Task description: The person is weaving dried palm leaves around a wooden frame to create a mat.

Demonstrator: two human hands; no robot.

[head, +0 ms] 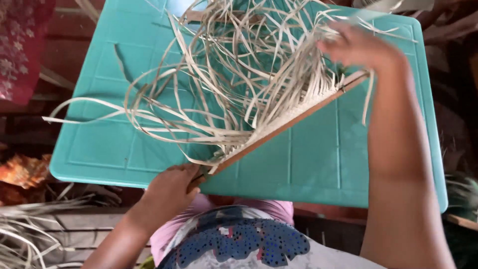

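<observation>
A thin wooden slat [279,130] runs slantwise over a turquoise plastic table [323,159], with a narrow band of woven pale straw along its upper side. Many loose straw strips [234,69] curl up and leftward from that band. My left hand [169,188] grips the slat's near, lower end at the table's front edge. My right hand [356,46] is blurred at the far, upper end, closed on the strips and woven edge there.
Loose straw [30,234] lies on the floor at the lower left, beside an orange patterned cloth [20,169]. A red flowered fabric [20,45] is at the upper left. Dark wooden boards surround the table.
</observation>
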